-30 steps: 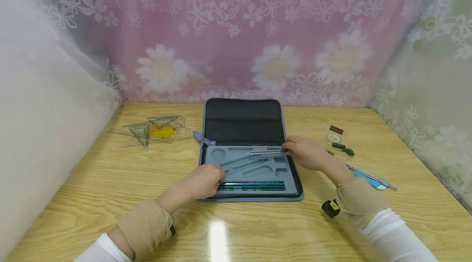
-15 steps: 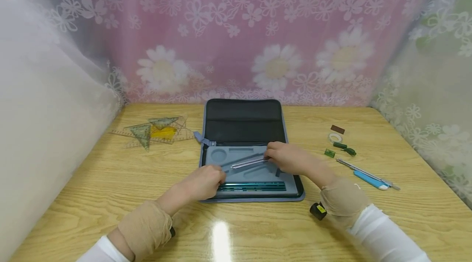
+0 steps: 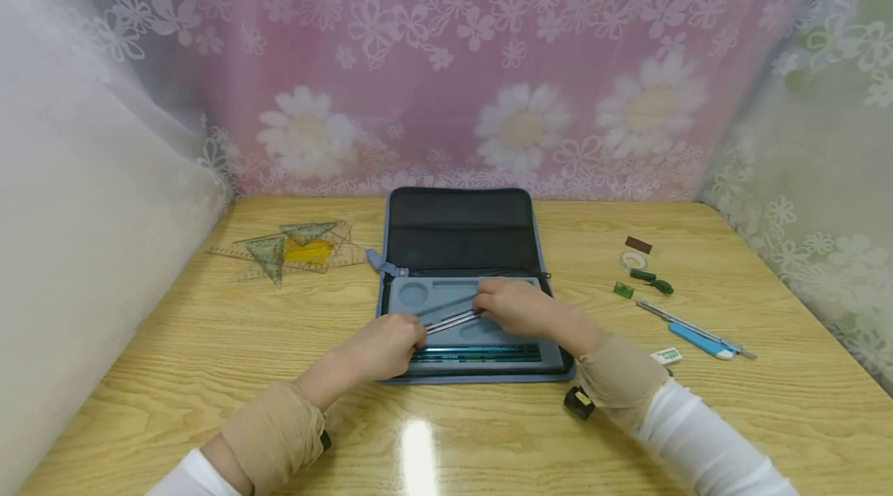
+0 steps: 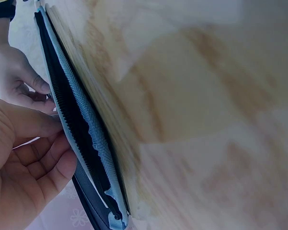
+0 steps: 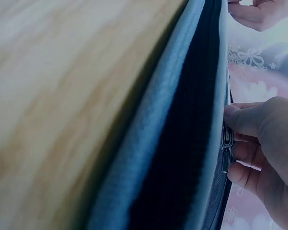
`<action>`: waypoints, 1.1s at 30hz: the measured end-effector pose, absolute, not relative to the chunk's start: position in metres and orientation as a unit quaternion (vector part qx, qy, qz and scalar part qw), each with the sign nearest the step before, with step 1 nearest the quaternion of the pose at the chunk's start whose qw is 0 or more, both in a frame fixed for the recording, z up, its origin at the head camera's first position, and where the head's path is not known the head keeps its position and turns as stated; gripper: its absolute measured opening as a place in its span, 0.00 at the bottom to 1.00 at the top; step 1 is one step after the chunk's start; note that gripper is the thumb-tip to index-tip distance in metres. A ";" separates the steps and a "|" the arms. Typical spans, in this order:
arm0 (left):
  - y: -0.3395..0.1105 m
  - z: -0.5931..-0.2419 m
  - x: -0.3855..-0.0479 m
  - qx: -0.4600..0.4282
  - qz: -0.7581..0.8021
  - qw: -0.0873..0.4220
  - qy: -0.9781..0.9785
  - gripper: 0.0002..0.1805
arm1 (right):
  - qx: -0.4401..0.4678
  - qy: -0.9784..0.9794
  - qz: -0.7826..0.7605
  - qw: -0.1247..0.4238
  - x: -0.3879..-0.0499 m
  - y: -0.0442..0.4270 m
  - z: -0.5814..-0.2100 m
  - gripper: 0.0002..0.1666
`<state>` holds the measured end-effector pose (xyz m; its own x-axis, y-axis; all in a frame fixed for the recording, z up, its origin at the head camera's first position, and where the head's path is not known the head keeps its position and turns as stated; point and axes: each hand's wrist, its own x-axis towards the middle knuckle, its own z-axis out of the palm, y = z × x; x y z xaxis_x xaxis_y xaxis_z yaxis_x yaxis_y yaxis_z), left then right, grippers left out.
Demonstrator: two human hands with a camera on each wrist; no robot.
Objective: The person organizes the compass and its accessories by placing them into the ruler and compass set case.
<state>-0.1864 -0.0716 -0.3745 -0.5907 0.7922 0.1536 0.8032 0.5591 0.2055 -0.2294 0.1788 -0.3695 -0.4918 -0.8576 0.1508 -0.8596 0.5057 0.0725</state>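
Note:
A zippered drawing-set case (image 3: 463,205) lies unfolded on the table, its black lid at the back. Its light-blue tray (image 3: 456,287) has shaped recesses, with several dark teal pencils (image 3: 481,353) along the front. My right hand (image 3: 515,307) pinches a slim, two-legged silver compass (image 3: 453,321) over the tray's middle, its legs slanting left toward my other hand. Curled at the case's left side, my left hand (image 3: 391,342) grips the edge there; the tray edge hides its fingertips. In the left wrist view, its thumb lies against the zipper rim (image 4: 82,148).
Transparent rulers and set squares (image 3: 300,248) overlap at left. On the right lie a brown strip (image 3: 638,245), a white ring (image 3: 633,260), green small pieces (image 3: 624,290), another compass (image 3: 684,319), a blue cutter (image 3: 701,341) and a white eraser (image 3: 666,356).
My right hand has carried the compass left and toward me, from the tray's back right to its middle. My left hand stays put. The eraser has come into view beside the right wrist.

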 end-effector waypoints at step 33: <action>-0.065 -0.374 -0.195 -0.389 -0.135 0.067 -0.909 0.12 | 0.514 -0.856 0.058 0.018 -0.235 0.174 -0.363 0.06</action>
<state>-0.1953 -0.0653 -0.3741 -0.6879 0.6892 0.2274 0.7256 0.6604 0.1933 -0.2349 0.1745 -0.3633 -0.4714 -0.8773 0.0905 -0.8814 0.4652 -0.0814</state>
